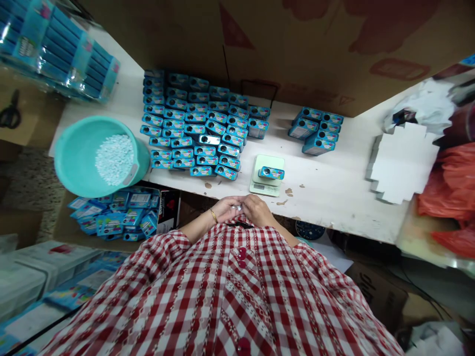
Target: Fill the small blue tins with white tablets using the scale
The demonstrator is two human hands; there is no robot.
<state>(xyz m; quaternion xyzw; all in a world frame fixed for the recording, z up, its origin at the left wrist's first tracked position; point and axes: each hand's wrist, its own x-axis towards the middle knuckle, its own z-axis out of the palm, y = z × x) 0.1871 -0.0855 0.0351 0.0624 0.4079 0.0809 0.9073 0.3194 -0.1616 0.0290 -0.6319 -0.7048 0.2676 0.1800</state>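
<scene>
My left hand, with a gold bangle at its wrist, is cupped close to my body at the table's front edge. A few small white pellets show in its fingers. My right hand touches it with curled fingers; what lies inside them is hidden. Just beyond my hands is a pale green kitchen scale with one blue tin standing on it. Rows of similar blue tins stand to the left and behind. More white pellets lie in a turquoise tub on the left.
A big cardboard box walls off the back. Several blue tins stand right of the scale. Flat white cartons and red plastic bags lie at far right. Below the tub, a box holds loose blue packets. Scissors lie far left.
</scene>
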